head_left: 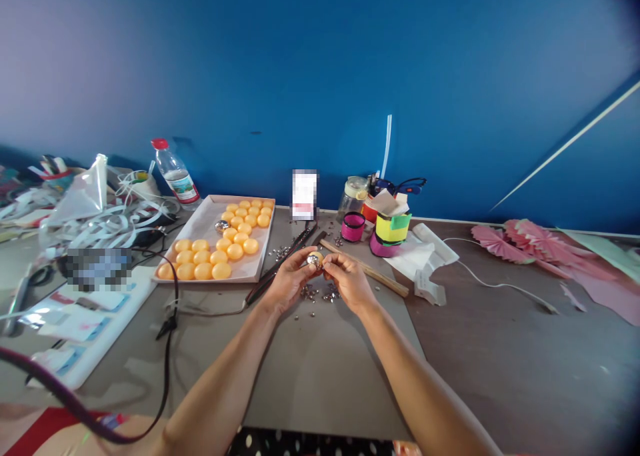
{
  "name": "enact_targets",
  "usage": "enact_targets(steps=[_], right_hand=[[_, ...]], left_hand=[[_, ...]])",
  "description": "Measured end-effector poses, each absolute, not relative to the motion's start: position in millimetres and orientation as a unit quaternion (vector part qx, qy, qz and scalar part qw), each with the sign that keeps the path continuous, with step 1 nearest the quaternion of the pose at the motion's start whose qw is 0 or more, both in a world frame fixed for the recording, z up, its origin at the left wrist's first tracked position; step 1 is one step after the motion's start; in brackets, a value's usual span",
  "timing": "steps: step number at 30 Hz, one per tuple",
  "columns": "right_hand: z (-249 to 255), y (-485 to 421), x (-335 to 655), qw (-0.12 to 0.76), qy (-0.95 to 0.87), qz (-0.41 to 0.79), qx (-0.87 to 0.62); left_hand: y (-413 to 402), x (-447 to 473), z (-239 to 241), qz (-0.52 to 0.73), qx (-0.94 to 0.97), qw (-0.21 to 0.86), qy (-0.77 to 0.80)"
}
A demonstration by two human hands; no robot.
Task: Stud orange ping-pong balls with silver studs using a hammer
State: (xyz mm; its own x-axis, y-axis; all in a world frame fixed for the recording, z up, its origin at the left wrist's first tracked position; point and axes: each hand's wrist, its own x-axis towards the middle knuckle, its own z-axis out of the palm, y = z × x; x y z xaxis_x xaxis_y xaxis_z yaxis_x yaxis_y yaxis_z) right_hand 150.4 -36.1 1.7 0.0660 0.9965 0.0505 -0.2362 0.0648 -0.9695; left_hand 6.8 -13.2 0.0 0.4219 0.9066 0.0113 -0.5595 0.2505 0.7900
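orange balls [220,246] fill a pale tray [203,213] left, a red-capped bottle [175,174] stands far left, pink, yellow and green tape rolls [393,228] sit right, pink paper fans [525,243] lie far right, against a blue wall [320,69].

Fingers of the left hand [289,277] and right hand [349,279] cover most of the small shiny silver ball [315,259] pinched between them. The tiny silver metal bits [320,293] on the table beneath are too small to identify. The upright white-and-pink pixelated patch [305,194] and the grey-blue pixelated patch [99,268] conceal whatever is there. The pink pleated paper fans [540,246] run off the right edge.
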Motion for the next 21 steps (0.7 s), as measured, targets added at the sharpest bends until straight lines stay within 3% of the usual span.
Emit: enact_targets(steps=[21], right_hand=[[-10,-36,143,0.593,-0.419,0.493,-0.479]], left_hand=[[-12,9,-6,0.494,0.505,0.613,0.355]])
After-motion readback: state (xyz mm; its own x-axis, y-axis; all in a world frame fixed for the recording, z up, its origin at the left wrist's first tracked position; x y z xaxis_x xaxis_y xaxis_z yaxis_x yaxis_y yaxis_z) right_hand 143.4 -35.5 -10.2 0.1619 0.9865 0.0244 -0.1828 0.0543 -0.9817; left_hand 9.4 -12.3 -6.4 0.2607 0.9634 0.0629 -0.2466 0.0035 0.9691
